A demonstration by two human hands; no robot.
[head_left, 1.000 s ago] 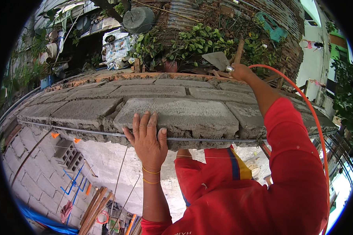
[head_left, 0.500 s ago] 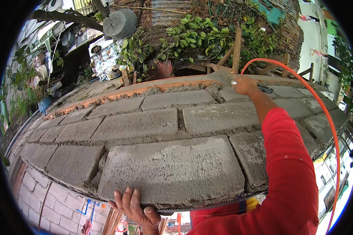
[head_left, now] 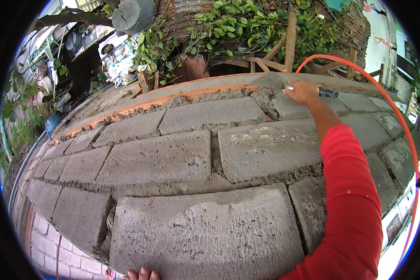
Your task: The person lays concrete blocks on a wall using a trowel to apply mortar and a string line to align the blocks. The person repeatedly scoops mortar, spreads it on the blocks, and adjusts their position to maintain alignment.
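Note:
My right hand is closed round the handle of a trowel, whose black grip end sticks out behind the fist. Its grey blade touches the mortar at the top edge of the block wall, beside the orange-brown wooden board. Wet mortar fills the joint just below the blade. At the lower edge of the view, the fingertips of my left hand rest apart on the nearest concrete block; the palm and thumb are out of sight.
An orange hose arches past my right arm. Beyond the wall are wooden props, leafy plants, rusty roofing sheets and a grey bucket. Another block wall shows at lower left.
The view has shifted closer to the wall, so my left hand now shows only fingertips. My right hand keeps the trowel at the top edge, its blade still against the mortar.

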